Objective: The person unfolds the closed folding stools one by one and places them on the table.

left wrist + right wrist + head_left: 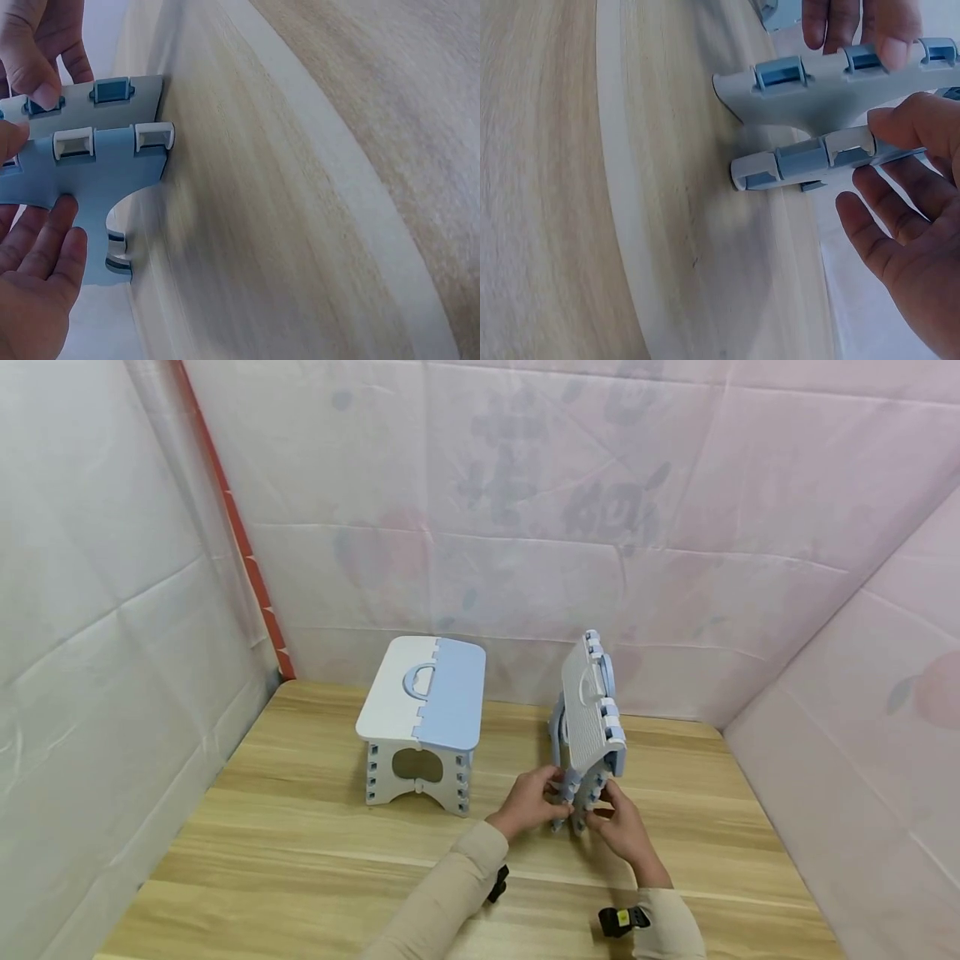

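A white and blue folding stool [588, 710] stands partly folded on the wooden table, its two seat halves tilted up to a ridge and its leg panels close together. My left hand [531, 802] grips the edge of the left leg panel [97, 169], thumb on the near edge and fingers behind it. On the other side, my right hand [624, 831] pinches the right leg panel [802, 161] between thumb and fingers. Blue and white hinge clips [780, 73] line the panel edges. Left of both hands, a second folding stool [457, 693] stands unfolded with its seat flat.
The wooden table [300, 860] reaches back to a wall of pale printed sheeting [517, 585]. More sheeting hangs along the left and right sides. A red strip [243, 543] runs down the back left corner. Each forearm wears a black wrist strap [622, 921].
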### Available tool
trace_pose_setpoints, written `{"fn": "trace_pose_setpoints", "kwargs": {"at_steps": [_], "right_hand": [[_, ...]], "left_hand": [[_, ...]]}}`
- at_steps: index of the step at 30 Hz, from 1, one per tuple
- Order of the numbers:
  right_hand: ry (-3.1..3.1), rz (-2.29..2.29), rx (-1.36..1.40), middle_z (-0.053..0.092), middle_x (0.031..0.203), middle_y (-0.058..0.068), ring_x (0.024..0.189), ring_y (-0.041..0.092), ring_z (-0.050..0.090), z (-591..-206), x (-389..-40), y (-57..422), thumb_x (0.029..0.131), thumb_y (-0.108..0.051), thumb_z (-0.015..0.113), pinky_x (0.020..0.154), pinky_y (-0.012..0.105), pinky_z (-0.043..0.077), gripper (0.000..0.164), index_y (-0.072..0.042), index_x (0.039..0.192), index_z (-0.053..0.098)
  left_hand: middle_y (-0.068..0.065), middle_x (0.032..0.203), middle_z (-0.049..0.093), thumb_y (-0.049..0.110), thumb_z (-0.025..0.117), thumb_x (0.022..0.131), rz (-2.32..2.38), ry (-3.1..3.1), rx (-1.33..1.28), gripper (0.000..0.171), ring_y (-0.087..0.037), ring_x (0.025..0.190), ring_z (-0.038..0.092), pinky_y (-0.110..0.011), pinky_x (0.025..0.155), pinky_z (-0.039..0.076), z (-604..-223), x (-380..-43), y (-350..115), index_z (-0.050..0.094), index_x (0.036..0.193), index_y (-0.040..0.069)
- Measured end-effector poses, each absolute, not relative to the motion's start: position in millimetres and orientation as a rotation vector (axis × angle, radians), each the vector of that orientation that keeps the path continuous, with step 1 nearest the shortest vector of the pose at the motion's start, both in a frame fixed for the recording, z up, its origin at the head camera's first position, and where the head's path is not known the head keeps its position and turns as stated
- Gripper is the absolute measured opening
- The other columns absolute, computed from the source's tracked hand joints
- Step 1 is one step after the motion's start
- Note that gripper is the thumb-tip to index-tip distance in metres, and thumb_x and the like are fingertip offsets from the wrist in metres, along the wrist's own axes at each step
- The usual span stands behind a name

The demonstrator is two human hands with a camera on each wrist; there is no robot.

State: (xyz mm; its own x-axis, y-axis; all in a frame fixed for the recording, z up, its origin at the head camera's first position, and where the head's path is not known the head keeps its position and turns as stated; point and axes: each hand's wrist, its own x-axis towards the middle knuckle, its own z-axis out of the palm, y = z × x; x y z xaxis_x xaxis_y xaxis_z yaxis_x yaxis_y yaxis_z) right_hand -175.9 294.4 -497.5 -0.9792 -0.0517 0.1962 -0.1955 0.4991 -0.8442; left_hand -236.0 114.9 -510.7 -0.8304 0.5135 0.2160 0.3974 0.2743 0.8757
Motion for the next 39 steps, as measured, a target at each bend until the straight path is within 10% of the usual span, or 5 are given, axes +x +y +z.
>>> {"fn": "trace_pose_setpoints", "kwargs": {"at_steps": [39], "right_hand": [[-2.525, 1.482, 0.100, 0.055, 0.115, 0.023, 0.095, 0.006, 0.053, -506.5, -167.9, 322.5, 0.076, 0.014, 0.065, 0.072, 0.027, 0.050, 0.054, 0.004, 0.127, 0.047]], "left_hand": [[-0.002, 0.117, 0.052, 0.012, 0.075, 0.075, 1.327, 2.513, 0.976, 0.053, -0.015, 0.102, 0.056, -0.021, 0.080, 0.045, -505.2, -237.9, 104.4, 0.048, 0.121, 0.012]]}}
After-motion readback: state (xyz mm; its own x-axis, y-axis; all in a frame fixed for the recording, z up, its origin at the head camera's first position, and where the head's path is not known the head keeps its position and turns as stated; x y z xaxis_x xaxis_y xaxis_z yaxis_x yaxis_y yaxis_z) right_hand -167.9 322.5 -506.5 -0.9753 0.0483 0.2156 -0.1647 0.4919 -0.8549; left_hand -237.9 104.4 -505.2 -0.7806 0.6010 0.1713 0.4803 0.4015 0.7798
